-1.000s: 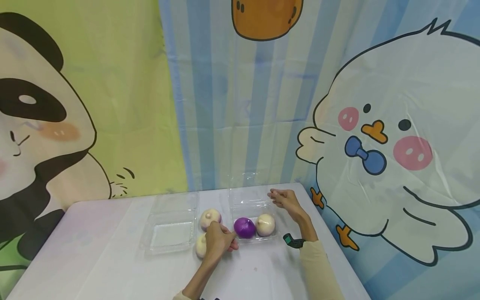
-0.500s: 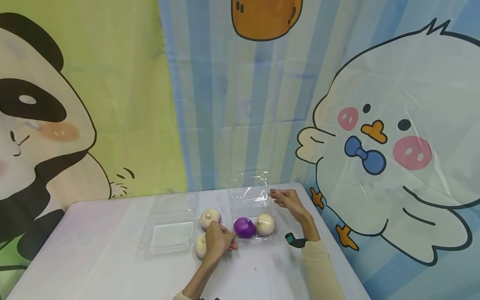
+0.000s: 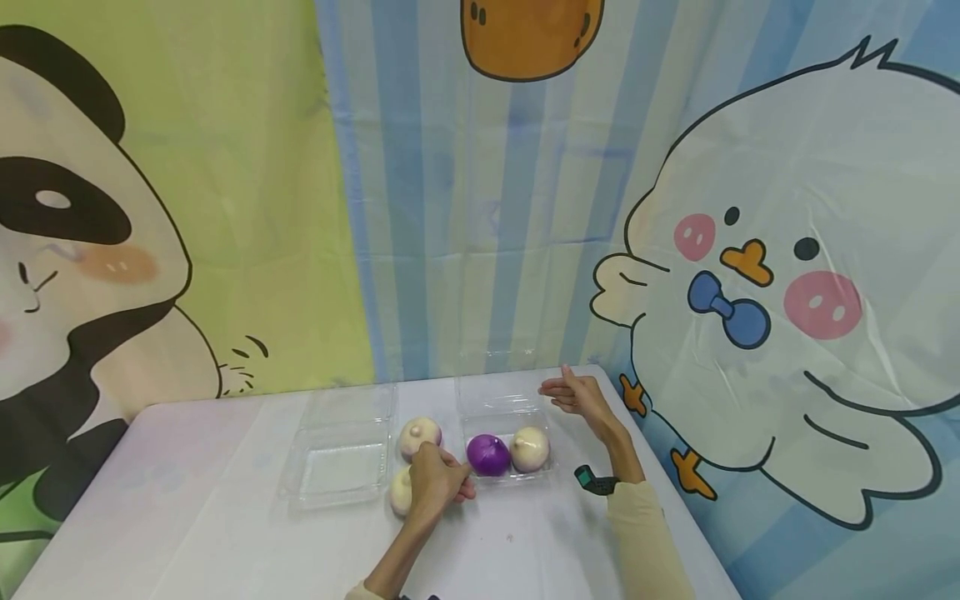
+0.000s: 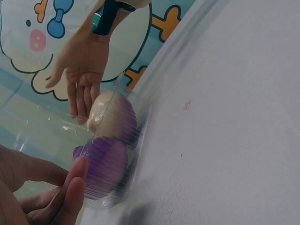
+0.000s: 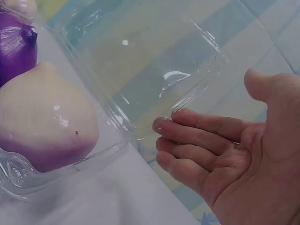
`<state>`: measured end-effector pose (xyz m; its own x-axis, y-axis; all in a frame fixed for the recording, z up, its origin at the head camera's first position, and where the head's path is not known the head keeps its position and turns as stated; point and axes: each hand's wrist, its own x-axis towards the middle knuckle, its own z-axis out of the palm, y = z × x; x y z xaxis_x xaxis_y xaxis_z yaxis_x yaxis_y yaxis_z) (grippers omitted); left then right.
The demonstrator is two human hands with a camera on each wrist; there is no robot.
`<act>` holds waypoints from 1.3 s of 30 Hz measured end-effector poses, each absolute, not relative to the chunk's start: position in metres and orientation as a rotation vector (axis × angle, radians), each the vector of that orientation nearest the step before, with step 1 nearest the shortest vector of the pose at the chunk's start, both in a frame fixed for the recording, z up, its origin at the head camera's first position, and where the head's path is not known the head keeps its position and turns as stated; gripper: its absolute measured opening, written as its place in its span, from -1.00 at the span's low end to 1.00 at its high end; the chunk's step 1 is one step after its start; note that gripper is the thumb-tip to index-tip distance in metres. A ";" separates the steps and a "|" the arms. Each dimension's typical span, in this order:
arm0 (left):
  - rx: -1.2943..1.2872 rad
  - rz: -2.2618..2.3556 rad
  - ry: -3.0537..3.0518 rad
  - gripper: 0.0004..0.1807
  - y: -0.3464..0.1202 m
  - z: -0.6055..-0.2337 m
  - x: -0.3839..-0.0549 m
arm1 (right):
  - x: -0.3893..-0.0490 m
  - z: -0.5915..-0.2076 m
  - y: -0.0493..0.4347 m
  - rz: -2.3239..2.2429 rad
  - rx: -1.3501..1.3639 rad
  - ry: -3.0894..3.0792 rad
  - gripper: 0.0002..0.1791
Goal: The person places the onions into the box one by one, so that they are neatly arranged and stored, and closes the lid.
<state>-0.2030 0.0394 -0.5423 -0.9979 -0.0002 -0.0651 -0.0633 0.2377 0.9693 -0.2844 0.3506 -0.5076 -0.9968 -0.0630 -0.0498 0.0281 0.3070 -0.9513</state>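
Note:
A hinged clear plastic clamshell box (image 3: 517, 481) stands on the table with its lid (image 5: 140, 61) raised at the back. Inside lie a purple onion (image 3: 489, 455) and, to its right, a cream-and-purple bulb (image 3: 530, 450) shaped like an onion or turnip. My left hand (image 3: 438, 481) pinches the box's left edge between thumb and fingers, as the left wrist view shows beside the onion. At the lid's right side, my right hand (image 3: 577, 396) has its fingers straight and thumb spread. Its fingertips (image 5: 164, 125) lie right at the lid's edge in the right wrist view.
Two more pale bulbs lie left of the box: one (image 3: 420, 437) behind my left hand, another (image 3: 401, 490) partly hidden by it. Farther left a second clear box (image 3: 341, 471) stands open. A cartoon-printed curtain (image 3: 420, 208) hangs behind the white table (image 3: 225, 500).
My right hand has shifted slightly to the right, and its thumb has spread up from the fingers. Glare on the lid brightened, then faded. The left hand and the bulbs stay put.

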 end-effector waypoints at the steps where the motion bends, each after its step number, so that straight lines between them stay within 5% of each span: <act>1: -0.063 1.908 2.432 -0.82 0.039 -0.542 -0.203 | -0.284 -0.506 0.351 -1.808 -0.027 2.469 -0.12; 19: -0.074 1.894 2.434 -0.81 0.038 -0.542 -0.204 | -0.282 -0.498 0.360 -1.701 -0.107 2.462 -0.13; 39: -0.072 1.885 2.433 -0.82 0.038 -0.542 -0.205 | -0.274 -0.492 0.359 -1.668 -0.192 2.473 -0.47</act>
<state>-0.2051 0.0377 -0.5417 -0.9969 0.0015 -0.0782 -0.0753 0.2502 0.9653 -0.2743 0.3590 -0.4916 -0.9803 -0.1901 -0.0541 -0.0211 0.3725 -0.9278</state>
